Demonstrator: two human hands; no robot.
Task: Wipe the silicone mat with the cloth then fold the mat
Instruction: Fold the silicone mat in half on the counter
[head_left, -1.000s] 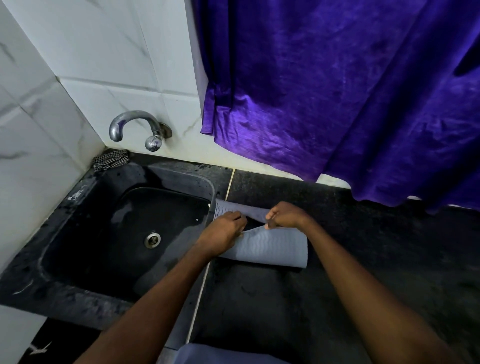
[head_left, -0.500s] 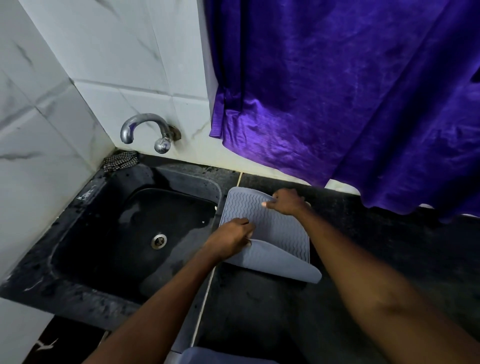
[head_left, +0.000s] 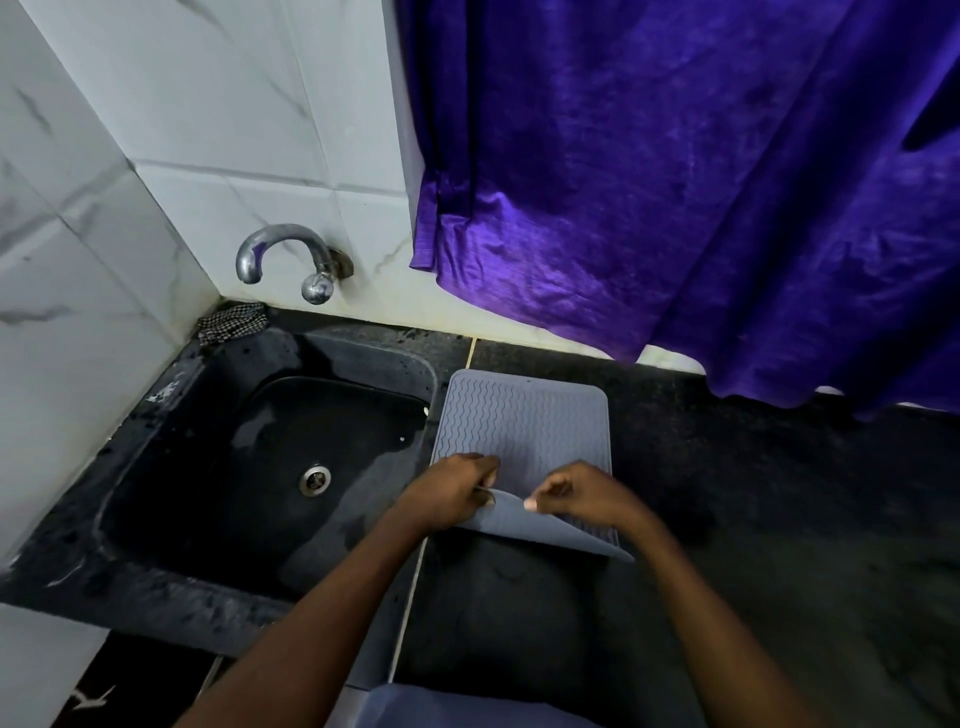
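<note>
Grey silicone, ribbed with wavy lines, makes up the mat (head_left: 524, 426), which lies on the dark stone counter (head_left: 753, 519) just right of the sink (head_left: 270, 467), its left edge along the sink's rim. The far part of the mat lies flat, ribs up, with its rounded far corners near the wall. The near edge is lifted and turned over toward the person, so that a smooth flap of the underside shows, drooping to the right.

The left hand (head_left: 452, 493) pinches the lifted edge at its left end, fingers curled closed on the mat. The right hand (head_left: 576, 493) is at the same edge just to the right, thumb and fingers drawn narrowly together; whether they actually grip the mat cannot be told, since the fingertips are partly hidden. The two hands are near each other but apart, with ribbed surface showing between them.

A checked cloth (head_left: 234, 322) lies crumpled in the far left corner of the sink's ledge, against the tiled wall, well apart from the mat and both hands. A metal tap (head_left: 285, 254) sticks out of the white tiles above it. A purple curtain (head_left: 675, 182) hangs over the right side, its hem close above the counter behind the mat.
</note>
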